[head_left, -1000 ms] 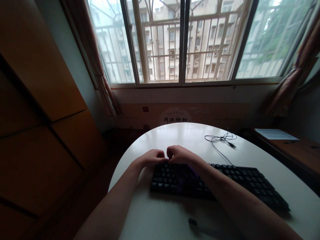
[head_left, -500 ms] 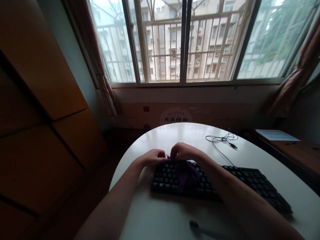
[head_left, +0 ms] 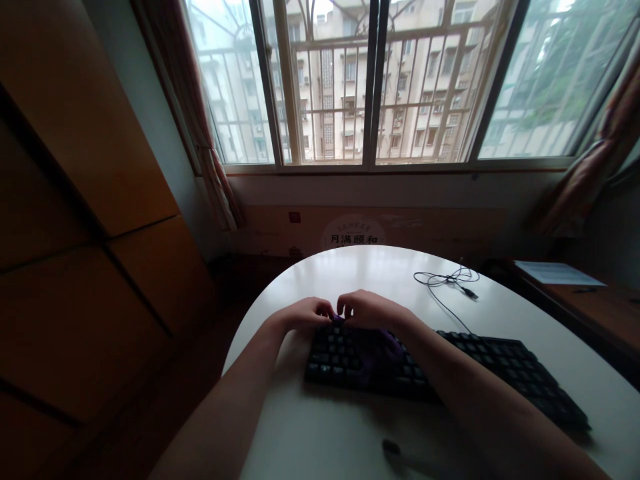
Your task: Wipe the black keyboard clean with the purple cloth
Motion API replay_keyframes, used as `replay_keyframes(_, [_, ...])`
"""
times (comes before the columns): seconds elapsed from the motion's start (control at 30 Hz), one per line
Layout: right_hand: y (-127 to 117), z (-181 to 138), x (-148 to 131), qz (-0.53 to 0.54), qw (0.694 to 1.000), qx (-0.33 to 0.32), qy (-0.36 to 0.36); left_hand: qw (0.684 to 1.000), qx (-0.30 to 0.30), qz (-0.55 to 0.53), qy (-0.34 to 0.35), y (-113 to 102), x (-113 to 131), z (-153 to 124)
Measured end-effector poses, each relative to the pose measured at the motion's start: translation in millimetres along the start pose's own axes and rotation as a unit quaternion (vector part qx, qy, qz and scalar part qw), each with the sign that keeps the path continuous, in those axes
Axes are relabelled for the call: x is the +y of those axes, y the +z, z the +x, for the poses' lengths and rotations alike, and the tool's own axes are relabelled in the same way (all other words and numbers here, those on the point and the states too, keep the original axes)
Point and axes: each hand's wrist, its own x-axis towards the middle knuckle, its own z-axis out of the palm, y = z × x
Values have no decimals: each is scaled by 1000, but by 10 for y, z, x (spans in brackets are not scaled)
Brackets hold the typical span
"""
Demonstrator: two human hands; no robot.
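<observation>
A black keyboard (head_left: 480, 370) lies across the white round table (head_left: 360, 273). A small purple cloth (head_left: 375, 353) is draped over its left keys. My left hand (head_left: 305, 312) and my right hand (head_left: 367, 308) meet above the keyboard's far left edge. Both have their fingers curled and pinched on the top of the purple cloth, thumbs nearly touching.
The keyboard's loose cable (head_left: 447, 279) coils on the table behind it. A dark pen-like object (head_left: 400, 453) lies near the front edge. A wooden cabinet (head_left: 75, 220) stands at the left, a side desk with a paper (head_left: 557, 272) at the right, a barred window behind.
My right hand rose a little with the cloth half a second ago and has come back down toward the keys. Both hands stay pinched together at the cloth's top.
</observation>
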Motion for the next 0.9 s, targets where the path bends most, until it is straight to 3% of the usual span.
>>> replay_keyframes(0.2, [12, -33, -109, -105, 991, 47, -62, 1000, -14, -21, 16, 17, -51, 24])
replay_keyframes(0.57, [113, -10, -15, -27, 998, 50, -34, 1000, 9, -21, -6, 50, -58, 35])
replay_keyframes(0.9, [163, 56, -38, -53, 996, 52, 42, 1000, 14, -20, -17, 49, -28, 28])
